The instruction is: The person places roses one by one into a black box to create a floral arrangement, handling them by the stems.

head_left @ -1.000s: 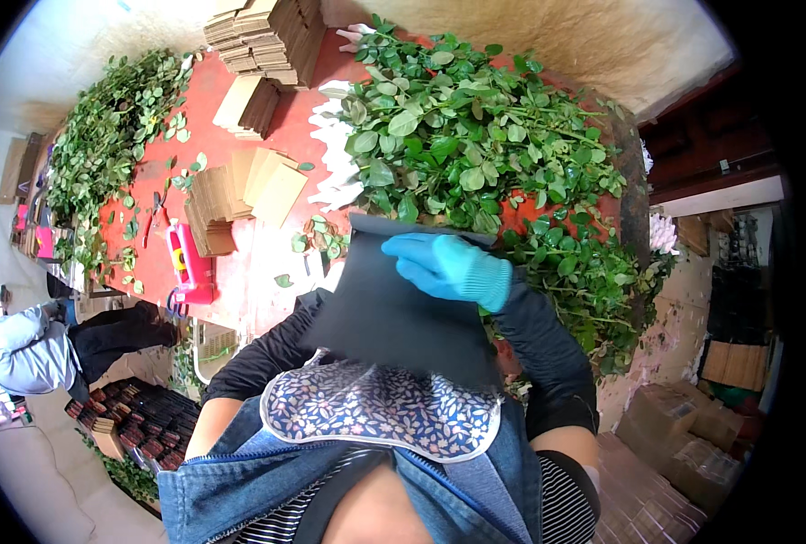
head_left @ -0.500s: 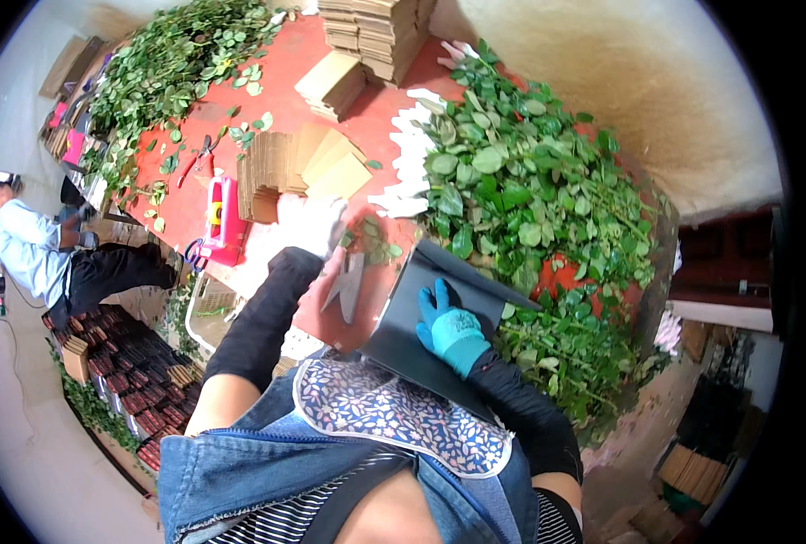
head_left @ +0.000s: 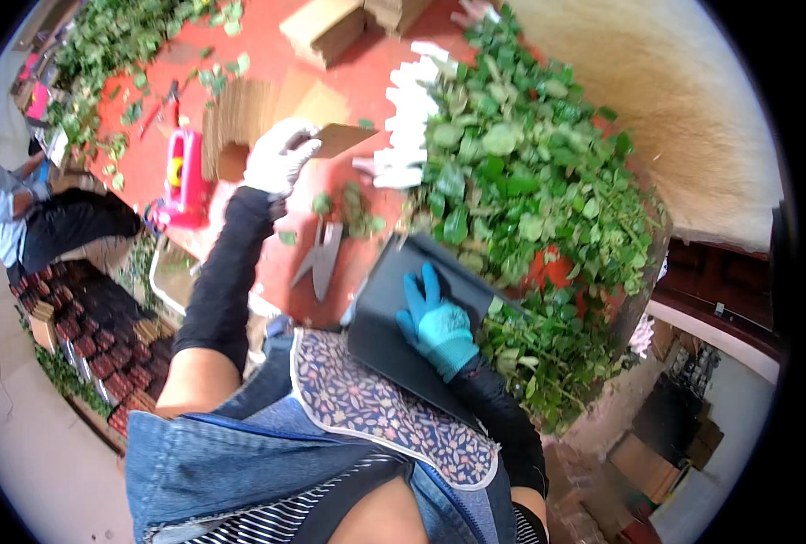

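Note:
My left hand [head_left: 280,156], in a white glove, pinches a flat brown cardboard piece [head_left: 346,139] by its left end, above the red tabletop. Just left of it stands a row of upright cardboard pieces [head_left: 237,118], with a few loose ones leaning at its right. My right hand [head_left: 437,322], in a teal glove, lies with fingers apart on a dark grey folded sheet or tray [head_left: 380,313] at the table's near edge. A silver V-shaped metal piece [head_left: 321,263] lies between the hands, beside some loose leaves [head_left: 356,210].
Leafy stems [head_left: 521,181] with white-wrapped ends are heaped on the right, more foliage [head_left: 103,50] at far left. A pink container [head_left: 185,181] and red-handled cutters [head_left: 162,111] lie left. A cardboard stack [head_left: 323,32] stands behind. Another person [head_left: 8,195] is at far left.
My left hand has come up from the cardboard row with one piece in its grip. The right hand stays on the dark sheet. The whole view has shifted somewhat.

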{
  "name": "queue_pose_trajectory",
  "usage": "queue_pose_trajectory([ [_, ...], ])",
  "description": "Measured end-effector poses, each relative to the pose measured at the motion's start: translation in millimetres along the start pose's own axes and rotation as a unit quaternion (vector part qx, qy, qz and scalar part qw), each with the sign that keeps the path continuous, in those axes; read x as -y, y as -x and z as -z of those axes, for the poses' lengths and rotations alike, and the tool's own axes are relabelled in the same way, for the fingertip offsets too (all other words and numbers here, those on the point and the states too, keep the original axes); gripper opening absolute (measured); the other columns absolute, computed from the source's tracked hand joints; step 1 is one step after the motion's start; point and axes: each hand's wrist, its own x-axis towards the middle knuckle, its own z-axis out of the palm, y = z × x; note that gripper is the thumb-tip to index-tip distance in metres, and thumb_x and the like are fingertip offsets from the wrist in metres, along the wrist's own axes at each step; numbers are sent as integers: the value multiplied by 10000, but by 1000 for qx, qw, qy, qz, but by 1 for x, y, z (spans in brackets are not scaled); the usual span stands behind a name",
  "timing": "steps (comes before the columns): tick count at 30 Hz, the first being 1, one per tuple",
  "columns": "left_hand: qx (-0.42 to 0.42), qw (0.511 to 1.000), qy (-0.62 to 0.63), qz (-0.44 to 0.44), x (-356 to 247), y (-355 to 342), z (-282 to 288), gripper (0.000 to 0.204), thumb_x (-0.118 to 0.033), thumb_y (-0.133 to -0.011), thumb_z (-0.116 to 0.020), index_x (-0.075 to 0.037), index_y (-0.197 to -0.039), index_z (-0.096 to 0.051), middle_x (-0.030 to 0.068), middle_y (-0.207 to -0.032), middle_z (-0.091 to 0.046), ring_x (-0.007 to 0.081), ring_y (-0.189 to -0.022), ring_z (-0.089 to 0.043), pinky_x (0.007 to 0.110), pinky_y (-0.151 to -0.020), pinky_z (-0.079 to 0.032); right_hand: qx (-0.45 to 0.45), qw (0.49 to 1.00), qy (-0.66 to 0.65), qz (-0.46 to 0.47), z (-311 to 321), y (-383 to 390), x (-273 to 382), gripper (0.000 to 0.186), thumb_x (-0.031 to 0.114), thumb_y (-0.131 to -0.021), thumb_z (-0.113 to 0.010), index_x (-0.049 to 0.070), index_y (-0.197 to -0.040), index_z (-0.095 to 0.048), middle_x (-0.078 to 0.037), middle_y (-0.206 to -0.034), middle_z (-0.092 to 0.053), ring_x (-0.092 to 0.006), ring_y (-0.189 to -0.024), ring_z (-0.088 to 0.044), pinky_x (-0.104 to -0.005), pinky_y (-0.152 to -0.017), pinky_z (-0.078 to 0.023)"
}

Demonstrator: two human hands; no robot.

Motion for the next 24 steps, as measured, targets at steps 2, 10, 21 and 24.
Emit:
queue_pose_trajectory([
  [2,105,987,121,32,-40,63,3,156,-84,-874,-646,-26,-1019,-650,101,-968,-638,201,-856,-623,320,-779,-510,-68,997,-4,44,-13,4,-9,698,349,-903,-564,92,-1496,-301,-312,-1555,-154,-429,-756,-661,-523,-714,-549],
  [10,398,894,-57,196,-38,156,-114,321,-329,-987,-504,-24,-1086,-506,226,-929,-619,405,-911,-610,462,-799,-475,-42,993,15,108,-1,27,-24,321,235,-890,-595,54,-1151,-640,-201,-1033,-664,-373,-889,-654,-489,-765,-528],
  [21,384,896,-136,176,-53,155,-102,370,-366,-972,-530,-21,-1103,-552,240,-849,-652,425,-860,-637,482,-758,-501,-15,978,172,117,47,14,19,754,443,-817,-673,41,-1414,-448,-207,-1469,-386,-431,-1350,-349,-539,-1064,-349],
  [24,388,896,-120,182,-60,160,-73,375,-397,-970,-539,-38,-1034,-629,220,-862,-671,423,-866,-640,459,-761,-504,-52,976,173,122,27,7,9,788,451,-813,-667,48,-1441,-413,-201,-1496,-340,-456,-1368,-308,-557,-1073,-329],
])
